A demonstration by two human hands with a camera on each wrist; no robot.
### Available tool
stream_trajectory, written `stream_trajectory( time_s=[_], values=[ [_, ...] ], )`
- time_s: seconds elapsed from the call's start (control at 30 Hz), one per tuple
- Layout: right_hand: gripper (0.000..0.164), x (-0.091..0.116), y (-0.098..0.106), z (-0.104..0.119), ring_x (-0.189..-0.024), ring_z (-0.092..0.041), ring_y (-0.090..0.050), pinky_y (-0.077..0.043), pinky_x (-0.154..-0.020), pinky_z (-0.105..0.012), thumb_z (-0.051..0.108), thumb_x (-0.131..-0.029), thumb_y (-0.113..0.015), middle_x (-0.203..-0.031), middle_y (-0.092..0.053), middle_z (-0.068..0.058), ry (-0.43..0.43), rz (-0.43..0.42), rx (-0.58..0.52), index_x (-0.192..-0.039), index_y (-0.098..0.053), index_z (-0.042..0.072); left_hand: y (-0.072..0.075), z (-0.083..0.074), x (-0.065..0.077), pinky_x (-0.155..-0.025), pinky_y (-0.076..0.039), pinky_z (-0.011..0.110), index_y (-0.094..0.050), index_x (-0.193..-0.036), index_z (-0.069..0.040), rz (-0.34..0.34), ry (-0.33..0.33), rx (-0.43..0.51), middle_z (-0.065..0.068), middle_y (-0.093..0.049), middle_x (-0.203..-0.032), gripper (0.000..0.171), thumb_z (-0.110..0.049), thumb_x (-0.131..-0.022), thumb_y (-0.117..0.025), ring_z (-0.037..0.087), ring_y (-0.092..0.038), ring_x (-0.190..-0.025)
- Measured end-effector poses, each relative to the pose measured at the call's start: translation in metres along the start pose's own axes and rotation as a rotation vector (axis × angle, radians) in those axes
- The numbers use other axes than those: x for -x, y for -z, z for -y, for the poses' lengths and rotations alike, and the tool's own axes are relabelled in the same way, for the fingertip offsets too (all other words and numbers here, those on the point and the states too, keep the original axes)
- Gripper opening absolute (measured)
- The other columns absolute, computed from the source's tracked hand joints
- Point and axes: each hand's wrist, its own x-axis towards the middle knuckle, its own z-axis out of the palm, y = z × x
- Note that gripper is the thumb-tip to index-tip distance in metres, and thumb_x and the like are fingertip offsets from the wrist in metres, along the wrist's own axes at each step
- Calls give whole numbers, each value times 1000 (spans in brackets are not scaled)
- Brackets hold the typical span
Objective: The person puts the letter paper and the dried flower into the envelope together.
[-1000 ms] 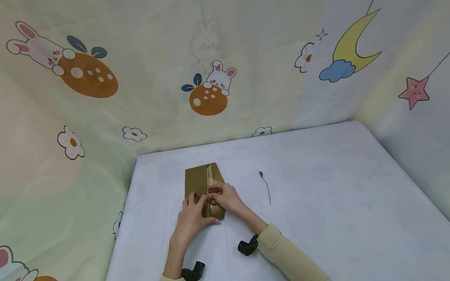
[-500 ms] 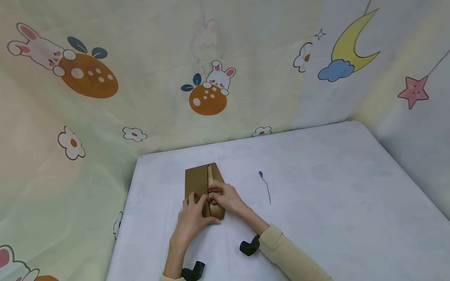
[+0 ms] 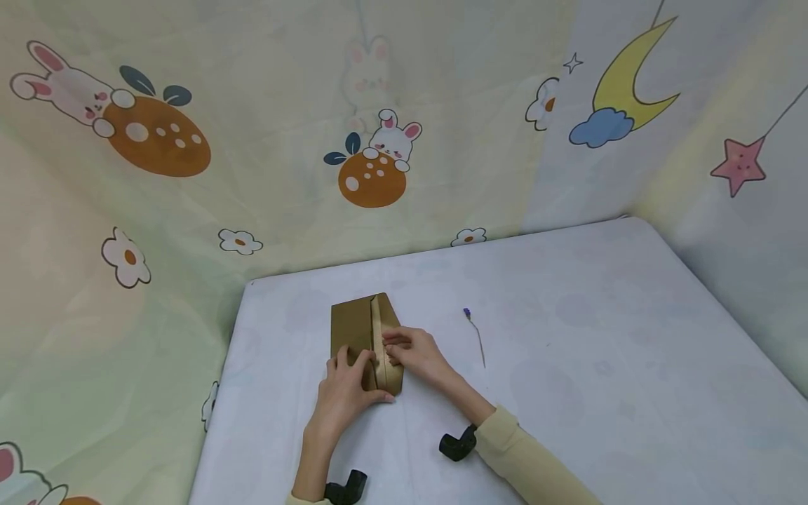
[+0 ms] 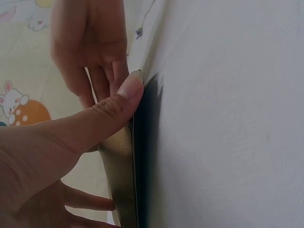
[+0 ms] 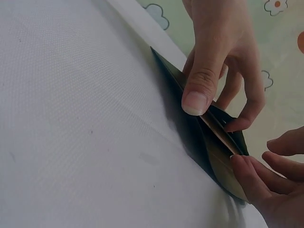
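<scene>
A brown-gold envelope [image 3: 351,319] lies on the white table, its long flap side facing right and a paler gold strip [image 3: 377,319] along it. My left hand [image 3: 344,393] holds the near end, thumb at the near edge and fingers bent onto the top. In the right wrist view the envelope gapes beside the left hand [image 5: 223,52]. My right hand [image 3: 419,354] is on the flap side; its thumb and a finger [image 5: 249,173] meet at the edge of the opening. Whatever lies inside the envelope is hidden.
A thin-stemmed flower [image 3: 475,330] with a small purple head lies on the table, right of the envelope. Black wrist-camera mounts [image 3: 457,443] show below both hands. Printed cloth [image 3: 278,175] hangs behind and beside the table.
My right hand has shifted slightly right, away from the left fingertips, and more of the pale strip shows between them. The left hand stays in place.
</scene>
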Motion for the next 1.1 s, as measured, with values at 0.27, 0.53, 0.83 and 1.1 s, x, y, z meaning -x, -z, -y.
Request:
stream_trajectory(
  time_s=[0.27,0.53,0.83,1.1],
  values=[
    [27,7,8,1,-98,-27,-75,-58,-77,-29,1,-94,-62,-113,-75,-18,60,-41,109,-119,-70,-4,1,0,0,-70,-53,62,-63,-125,-21,-6,-1,3,29,-42,-146,73,-53,-67,-92,56,-46,-127],
    [21,11,14,3,-87,-21,-74,-59,-77,-30,4,-94,-67,-98,-76,-13,145,-111,201,-112,-71,-5,0,1,-1,-70,-53,61,-62,-124,-22,-12,-6,2,29,-43,-145,72,-54,-66,-92,55,-47,-125],
    [17,16,21,1,-90,-24,-74,-59,-81,-29,2,-93,-70,-97,-76,-9,142,-169,274,-109,-73,0,1,0,-2,-69,-53,60,-62,-122,-23,-13,-5,4,29,-42,-145,71,-55,-66,-92,55,-47,-126],
    [18,26,28,1,-87,-25,-74,-59,-77,-30,-1,-91,-70,-94,-76,-10,166,-200,311,-109,-72,-1,0,0,-2,-66,-53,56,-62,-120,-23,-20,-18,-7,28,-44,-142,70,-55,-66,-92,55,-49,-122]
  ],
)
